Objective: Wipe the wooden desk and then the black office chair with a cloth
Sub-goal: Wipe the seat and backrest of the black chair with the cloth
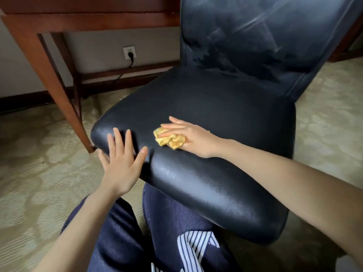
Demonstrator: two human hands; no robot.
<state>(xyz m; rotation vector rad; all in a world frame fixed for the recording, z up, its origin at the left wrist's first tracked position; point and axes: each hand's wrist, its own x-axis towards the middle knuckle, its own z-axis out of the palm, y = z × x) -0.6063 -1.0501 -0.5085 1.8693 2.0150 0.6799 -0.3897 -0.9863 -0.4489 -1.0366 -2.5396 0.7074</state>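
My legs (167, 218) in dark trousers are tucked against the rounded near edge of the black chair (216, 103). My left hand (121, 165) lies flat on the near left corner of the seat. Its fingers are spread and straight and hold nothing, and the thumb hangs over the left edge. A little farther in and to the right, my right hand (193, 138) presses the bunched yellow cloth (169, 139) onto the seat with flat, straight fingers. The cloth sticks out to the left from under the palm, near the seat's left half.

Past my hands the seat is bare leather all the way to the fold under the backrest (265, 36), which shows pale smears. Carpet (29, 193) lies open on the left and right of the chair.

A slanted leg (51, 79) of the wooden desk (88, 18) comes down just beside the seat's left corner. Whether they touch I cannot tell. On the far wall under the desk a socket (129, 52) has a black plug in it.
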